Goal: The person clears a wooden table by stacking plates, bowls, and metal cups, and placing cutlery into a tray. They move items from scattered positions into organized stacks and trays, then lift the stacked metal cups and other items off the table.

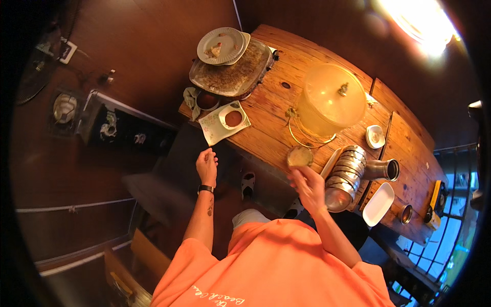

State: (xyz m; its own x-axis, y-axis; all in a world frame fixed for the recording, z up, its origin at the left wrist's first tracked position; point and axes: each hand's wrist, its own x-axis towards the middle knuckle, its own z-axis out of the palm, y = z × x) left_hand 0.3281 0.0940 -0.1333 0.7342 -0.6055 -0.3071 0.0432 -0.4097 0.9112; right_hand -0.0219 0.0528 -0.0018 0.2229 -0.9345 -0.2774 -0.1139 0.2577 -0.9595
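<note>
My left hand (pixel 207 165) has its fingers drawn together at the near corner of a floral rectangular plate (pixel 209 129). Whether the fingertips grip that corner cannot be made out. On this plate sits a white dish (pixel 244 124) holding reddish-brown sauce (pixel 233 118). The plate's corner juts past the table edge. My right hand (pixel 308 188), fingers partly bent, reaches the near side of a small round bowl (pixel 300 156) with pale contents. Contact between that hand and the bowl is unclear. Just right of it lies a sideways stack of steel bowls (pixel 348 169).
The wooden table (pixel 268 126) carries a browned griddle (pixel 238 75) topped by plates with food scraps (pixel 219 44). A translucent bucket (pixel 326 103) with a wire handle stands mid-table. Rightward are a steel jug (pixel 379 169), small dishes (pixel 375 137), a white oval dish (pixel 378 204) and a metal cup (pixel 405 213).
</note>
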